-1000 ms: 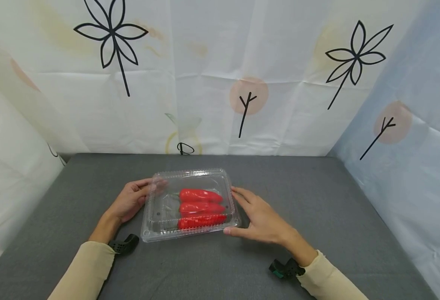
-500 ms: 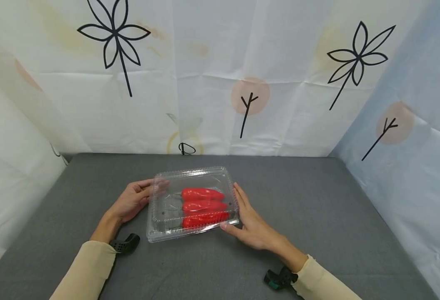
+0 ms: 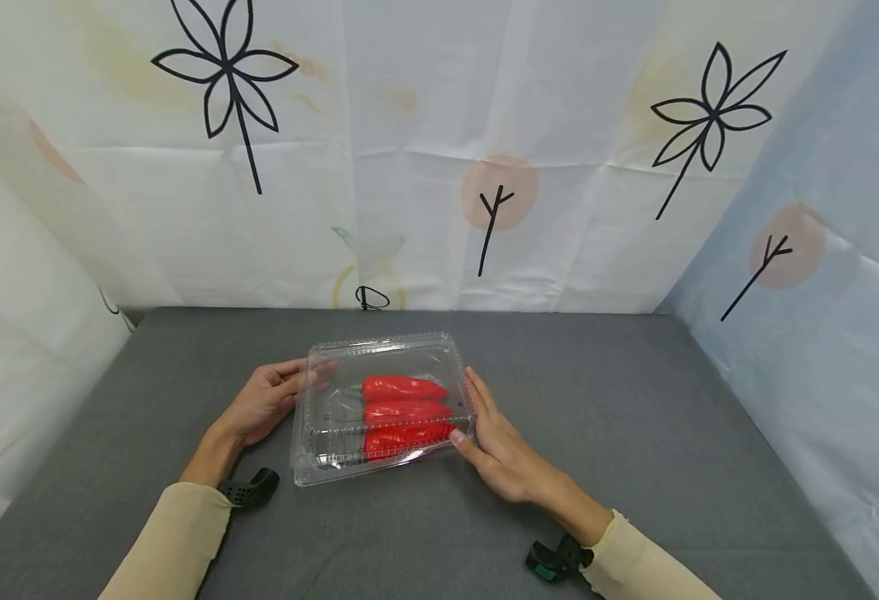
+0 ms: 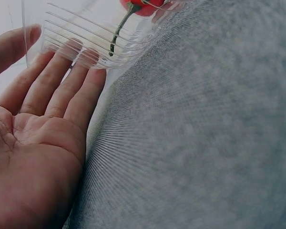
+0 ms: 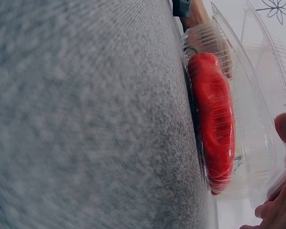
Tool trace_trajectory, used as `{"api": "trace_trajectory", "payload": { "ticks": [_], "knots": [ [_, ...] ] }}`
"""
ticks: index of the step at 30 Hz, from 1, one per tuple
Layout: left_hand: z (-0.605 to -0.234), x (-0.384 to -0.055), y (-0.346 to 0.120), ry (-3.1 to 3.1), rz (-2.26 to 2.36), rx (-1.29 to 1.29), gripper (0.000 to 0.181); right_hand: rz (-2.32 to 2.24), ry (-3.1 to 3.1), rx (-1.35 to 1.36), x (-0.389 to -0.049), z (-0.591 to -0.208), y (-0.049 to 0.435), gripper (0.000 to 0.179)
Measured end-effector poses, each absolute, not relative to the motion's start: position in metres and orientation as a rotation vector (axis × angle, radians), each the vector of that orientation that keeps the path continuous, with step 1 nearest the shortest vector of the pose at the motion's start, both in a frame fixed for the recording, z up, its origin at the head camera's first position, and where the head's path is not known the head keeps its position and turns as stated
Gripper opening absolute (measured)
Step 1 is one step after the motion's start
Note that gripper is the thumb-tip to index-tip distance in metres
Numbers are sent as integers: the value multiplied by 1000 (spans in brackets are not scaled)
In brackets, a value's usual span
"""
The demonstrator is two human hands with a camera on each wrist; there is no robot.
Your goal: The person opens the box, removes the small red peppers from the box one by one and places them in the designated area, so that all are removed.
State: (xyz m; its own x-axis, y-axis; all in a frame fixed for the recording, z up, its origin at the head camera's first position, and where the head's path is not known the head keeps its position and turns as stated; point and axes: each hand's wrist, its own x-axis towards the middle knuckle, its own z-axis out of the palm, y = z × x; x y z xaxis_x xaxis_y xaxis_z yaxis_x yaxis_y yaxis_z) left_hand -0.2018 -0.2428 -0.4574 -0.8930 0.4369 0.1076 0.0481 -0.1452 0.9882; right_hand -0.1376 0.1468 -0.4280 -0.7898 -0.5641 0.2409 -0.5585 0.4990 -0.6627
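Note:
A clear plastic clamshell container (image 3: 417, 358) stands on the grey table with three red peppers (image 3: 405, 412) inside. In the right wrist view, the lid (image 5: 257, 109) stands apart from the base at the front, beside the nearest pepper (image 5: 213, 119). My left hand (image 3: 262, 402) is at the container's left end, its straight fingers against the ribbed wall (image 4: 93, 43) and a green stem (image 4: 120, 32) visible through it. My right hand (image 3: 506, 454) holds the lid's front right corner, thumb at the front edge and fingers along the right side.
Grey cloth (image 3: 596, 375) covers the table. A white curtain (image 3: 409, 192) with printed flowers hangs behind it, and a bluish one (image 3: 844, 333) on the right. Black camera mounts (image 3: 559, 558) sit at both wrists.
The container has shifted slightly right. My right hand has moved left against it, its thumb rising, and the lid's front edge has lifted a little. My left hand has barely moved.

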Motion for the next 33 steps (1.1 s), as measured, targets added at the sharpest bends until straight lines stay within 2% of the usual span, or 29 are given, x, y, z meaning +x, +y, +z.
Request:
{"api": "trace_trajectory", "payload": {
  "ticks": [14, 20, 28, 33],
  "knots": [
    [-458, -203, -244, 1840, 2145, 516, 41, -1046, 2910, -1043, -134, -426, 143, 67],
    [-458, -202, -244, 1879, 2104, 542, 41, -967, 2966, -1003, -129, -408, 148, 66],
    [-457, -200, -243, 1823, 2028, 662, 34, -1198, 2952, -896, -123, -374, 157, 57],
    [-458, -201, -241, 1777, 1992, 707, 32, -1370, 2964, -895, -123, -368, 162, 51]
  ]
}}
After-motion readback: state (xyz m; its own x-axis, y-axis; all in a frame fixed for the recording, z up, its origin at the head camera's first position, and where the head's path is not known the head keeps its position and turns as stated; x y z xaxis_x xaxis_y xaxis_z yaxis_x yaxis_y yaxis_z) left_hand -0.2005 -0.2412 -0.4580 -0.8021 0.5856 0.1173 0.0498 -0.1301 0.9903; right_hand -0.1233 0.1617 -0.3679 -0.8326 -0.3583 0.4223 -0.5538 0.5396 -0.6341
